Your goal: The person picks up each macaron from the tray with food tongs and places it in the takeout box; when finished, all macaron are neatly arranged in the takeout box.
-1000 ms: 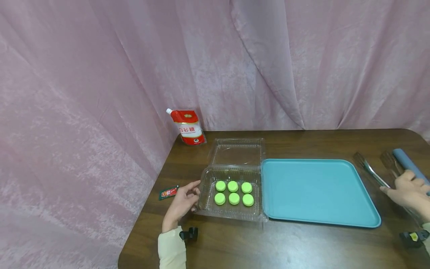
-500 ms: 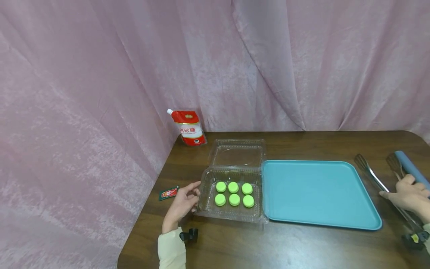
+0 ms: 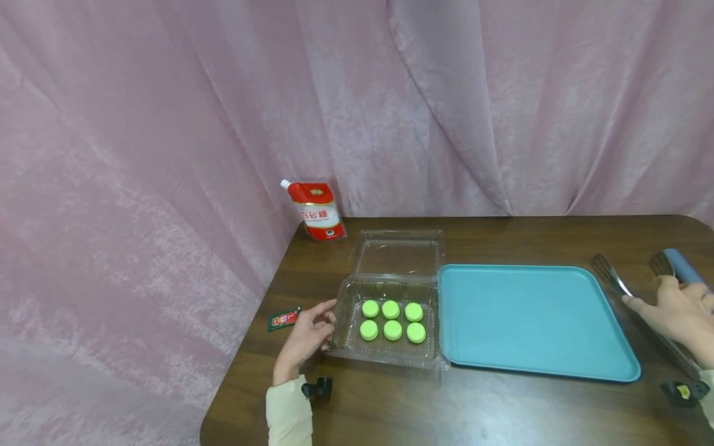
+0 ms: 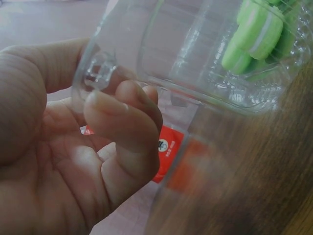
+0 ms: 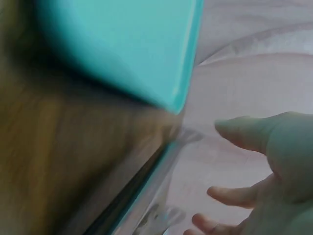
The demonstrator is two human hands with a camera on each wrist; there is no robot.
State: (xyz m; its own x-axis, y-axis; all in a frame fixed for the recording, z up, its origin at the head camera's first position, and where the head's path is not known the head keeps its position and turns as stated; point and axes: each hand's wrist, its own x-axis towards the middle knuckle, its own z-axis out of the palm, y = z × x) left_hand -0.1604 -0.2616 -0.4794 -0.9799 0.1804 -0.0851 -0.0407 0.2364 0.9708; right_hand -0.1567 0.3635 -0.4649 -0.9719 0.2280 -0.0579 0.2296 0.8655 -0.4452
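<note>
My left hand [image 3: 304, 339] pinches the left rim of a clear plastic clamshell box [image 3: 385, 357]. In the left wrist view, its thumb and bent fingers lie on either side of the box's rim. Several light green macarons [image 3: 393, 330] sit in two rows inside, and the box's lid [image 3: 397, 257] lies folded back. At the far right, my right hand [image 3: 682, 317] is over metal tongs [image 3: 621, 288] lying on the table. Its fingers are spread apart in the right wrist view, with nothing between them. The hand partly hides the tongs.
A turquoise tray [image 3: 535, 272] stands right of the box. A blue cylinder-like thing [image 3: 683, 267] lies behind the right hand. Left of the left hand is a small red-and-green packet [image 3: 283, 318]. A red-and-white sugar pouch [image 3: 320, 214] stands at the back left, before a pink curtain [image 3: 401, 111].
My right hand has shifted slightly up and left, its fingers spreading off the tongs. The tongs' two heads stand a little wider apart. My left hand stays at the box's rim.
</note>
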